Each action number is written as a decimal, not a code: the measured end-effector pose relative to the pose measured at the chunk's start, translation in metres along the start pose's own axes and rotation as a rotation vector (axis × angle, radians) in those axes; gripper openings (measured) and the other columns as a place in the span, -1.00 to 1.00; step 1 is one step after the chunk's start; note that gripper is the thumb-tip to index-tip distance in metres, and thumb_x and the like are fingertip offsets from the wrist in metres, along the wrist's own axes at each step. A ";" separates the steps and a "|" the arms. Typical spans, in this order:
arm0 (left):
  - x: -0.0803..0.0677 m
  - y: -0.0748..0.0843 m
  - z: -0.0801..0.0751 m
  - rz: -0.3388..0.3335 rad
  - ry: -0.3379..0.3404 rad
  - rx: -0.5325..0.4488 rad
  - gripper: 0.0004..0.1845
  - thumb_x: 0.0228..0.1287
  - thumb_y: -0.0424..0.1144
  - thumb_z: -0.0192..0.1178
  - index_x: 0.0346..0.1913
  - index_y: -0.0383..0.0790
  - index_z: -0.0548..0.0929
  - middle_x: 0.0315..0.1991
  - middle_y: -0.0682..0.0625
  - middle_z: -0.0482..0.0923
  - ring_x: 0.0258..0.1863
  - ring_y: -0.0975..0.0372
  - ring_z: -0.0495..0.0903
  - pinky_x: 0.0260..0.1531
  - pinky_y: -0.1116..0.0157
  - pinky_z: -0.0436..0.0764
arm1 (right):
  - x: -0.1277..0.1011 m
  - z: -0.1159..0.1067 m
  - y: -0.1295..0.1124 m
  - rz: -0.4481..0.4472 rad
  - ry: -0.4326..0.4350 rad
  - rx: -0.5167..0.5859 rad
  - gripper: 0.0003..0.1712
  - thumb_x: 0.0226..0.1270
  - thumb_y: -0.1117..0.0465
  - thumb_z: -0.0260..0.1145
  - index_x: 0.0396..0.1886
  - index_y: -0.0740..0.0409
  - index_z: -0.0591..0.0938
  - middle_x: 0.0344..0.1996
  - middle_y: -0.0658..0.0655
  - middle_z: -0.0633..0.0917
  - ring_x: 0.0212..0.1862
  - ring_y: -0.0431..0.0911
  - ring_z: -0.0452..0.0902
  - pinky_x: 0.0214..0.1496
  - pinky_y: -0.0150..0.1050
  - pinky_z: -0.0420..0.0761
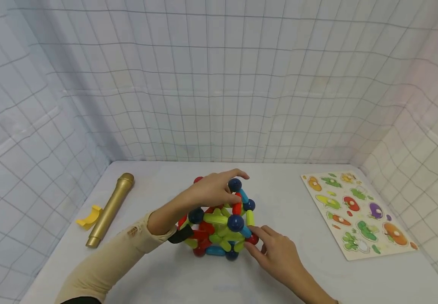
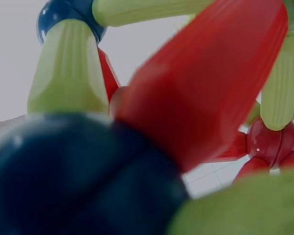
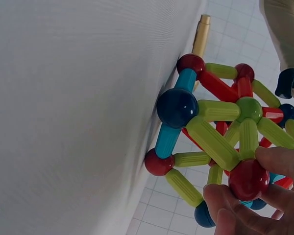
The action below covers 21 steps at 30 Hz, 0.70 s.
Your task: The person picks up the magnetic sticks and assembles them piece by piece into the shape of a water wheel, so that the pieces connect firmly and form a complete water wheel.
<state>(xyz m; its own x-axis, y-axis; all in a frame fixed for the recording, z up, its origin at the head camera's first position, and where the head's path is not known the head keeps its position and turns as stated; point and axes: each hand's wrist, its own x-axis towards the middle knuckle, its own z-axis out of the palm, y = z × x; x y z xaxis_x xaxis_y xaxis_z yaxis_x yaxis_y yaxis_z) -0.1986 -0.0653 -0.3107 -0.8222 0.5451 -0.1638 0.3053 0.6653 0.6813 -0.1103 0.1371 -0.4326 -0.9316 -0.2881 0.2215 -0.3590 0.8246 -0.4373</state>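
A ball-and-rod structure [image 1: 219, 228] of red, green and light-blue rods with dark-blue and red balls stands mid-table. My left hand [image 1: 231, 189] reaches over its top, with fingers curled round the rods beside the top dark-blue ball [image 1: 235, 184]. My right hand [image 1: 256, 240] pinches a red ball [image 1: 252, 240] at the lower right corner; the right wrist view shows thumb and fingers [image 3: 279, 159] round that red ball [image 3: 248, 178]. The left wrist view is filled by a red rod [image 2: 206, 83], green rods and a dark-blue ball [image 2: 73, 181]; no hand shows there.
A gold cylinder [image 1: 110, 209] and a yellow curved piece [image 1: 89, 216] lie at the table's left. A wooden vegetable puzzle board [image 1: 357, 213] lies at the right. White gridded cloth walls close in the white table [image 1: 204, 283] on three sides.
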 end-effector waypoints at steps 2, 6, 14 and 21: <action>0.001 -0.002 -0.001 -0.015 -0.023 -0.037 -0.39 0.28 -0.19 0.27 0.36 0.14 0.34 -0.34 0.03 0.71 -0.37 0.00 0.69 -0.34 0.17 0.68 | 0.000 0.000 0.000 -0.004 0.005 -0.004 -0.59 0.21 -0.03 0.41 0.04 -0.03 0.66 -0.40 -0.18 0.62 -0.59 -0.46 0.29 -0.55 -0.52 0.38; 0.005 -0.005 -0.003 -0.046 -0.055 -0.076 -0.37 0.30 -0.19 0.25 0.41 0.14 0.31 -0.24 -0.02 0.69 -0.31 0.00 0.68 -0.24 0.17 0.68 | 0.001 0.001 0.000 -0.008 0.012 -0.013 -0.57 0.21 -0.03 0.41 0.04 -0.02 0.66 -0.39 -0.17 0.63 -0.60 -0.45 0.28 -0.56 -0.52 0.37; 0.013 -0.007 -0.002 -0.110 -0.029 -0.046 -0.31 0.33 -0.15 0.20 0.48 -0.03 0.23 -0.14 -0.05 0.68 -0.22 0.06 0.63 -0.14 0.20 0.65 | 0.001 0.001 0.000 0.010 0.021 -0.037 -0.43 0.23 -0.06 0.39 0.25 -0.16 0.53 -0.45 -0.17 0.62 -0.64 -0.45 0.27 -0.58 -0.52 0.36; 0.015 -0.012 0.000 -0.153 -0.013 -0.107 -0.26 0.33 -0.12 0.18 0.49 -0.19 0.15 -0.12 -0.06 0.70 -0.17 0.04 0.65 0.02 0.12 0.63 | -0.001 0.003 -0.001 -0.004 0.014 -0.090 -0.22 0.29 -0.06 0.34 0.46 -0.41 0.23 -0.35 -0.07 0.66 -0.67 -0.40 0.20 -0.59 -0.51 0.31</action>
<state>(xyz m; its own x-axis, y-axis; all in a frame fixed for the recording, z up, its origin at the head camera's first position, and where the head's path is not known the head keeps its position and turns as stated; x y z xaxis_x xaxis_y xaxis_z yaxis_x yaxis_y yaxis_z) -0.2148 -0.0650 -0.3211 -0.8488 0.4486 -0.2799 0.1236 0.6830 0.7199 -0.1091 0.1355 -0.4353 -0.9291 -0.2848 0.2358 -0.3553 0.8639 -0.3569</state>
